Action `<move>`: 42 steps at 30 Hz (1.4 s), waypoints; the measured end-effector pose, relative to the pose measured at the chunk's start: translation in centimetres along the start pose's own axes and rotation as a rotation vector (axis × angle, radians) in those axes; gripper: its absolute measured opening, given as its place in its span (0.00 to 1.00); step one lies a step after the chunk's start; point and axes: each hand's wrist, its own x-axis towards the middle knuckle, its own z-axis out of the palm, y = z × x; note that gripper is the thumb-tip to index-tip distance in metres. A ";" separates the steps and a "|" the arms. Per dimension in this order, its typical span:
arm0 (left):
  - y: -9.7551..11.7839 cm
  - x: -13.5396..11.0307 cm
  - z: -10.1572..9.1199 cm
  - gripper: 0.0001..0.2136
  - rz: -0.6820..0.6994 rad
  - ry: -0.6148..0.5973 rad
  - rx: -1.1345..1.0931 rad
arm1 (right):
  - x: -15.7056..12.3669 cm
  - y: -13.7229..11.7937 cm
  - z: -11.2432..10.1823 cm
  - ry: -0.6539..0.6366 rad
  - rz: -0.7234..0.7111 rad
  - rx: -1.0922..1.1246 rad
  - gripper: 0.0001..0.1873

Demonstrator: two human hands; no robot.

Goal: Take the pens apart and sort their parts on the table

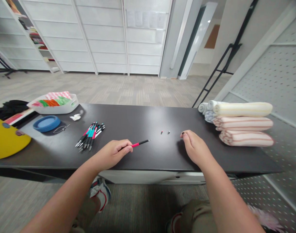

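My left hand (118,151) is closed around a red-and-black pen (140,143), whose tip points right over the dark table. My right hand (194,147) is pinched shut near the table's middle right. Something small and dark shows at its fingertips, too small to name. Between the hands lie a tiny red-and-dark piece (161,132) and a tiny silvery piece (169,132), both untouched. Left of my left hand rests a loose pile of pens (91,136) in red, teal, white and black.
On the left of the table (138,119) are a white basket (73,104) of colourful cloths, a blue ring-shaped object (46,123), a crumpled white piece (75,117) and a yellow object (12,142). Rolled striped towels (246,138) are stacked at the right.
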 end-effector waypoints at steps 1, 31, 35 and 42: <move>0.0 0.0 0.0 0.16 -0.003 0.001 0.001 | 0.2 0.2 0.2 0.011 -0.005 -0.017 0.17; -0.3 -0.1 0.3 0.16 -0.053 0.089 -0.059 | 2.2 -7.4 6.0 -0.074 -0.403 0.080 0.19; -0.1 -0.1 0.2 0.16 -0.041 0.088 -0.050 | 1.8 -8.2 5.1 0.006 -0.298 0.155 0.14; 0.0 -0.1 0.9 0.13 0.041 0.090 0.058 | 0.7 -9.3 3.6 -0.085 -0.161 0.325 0.14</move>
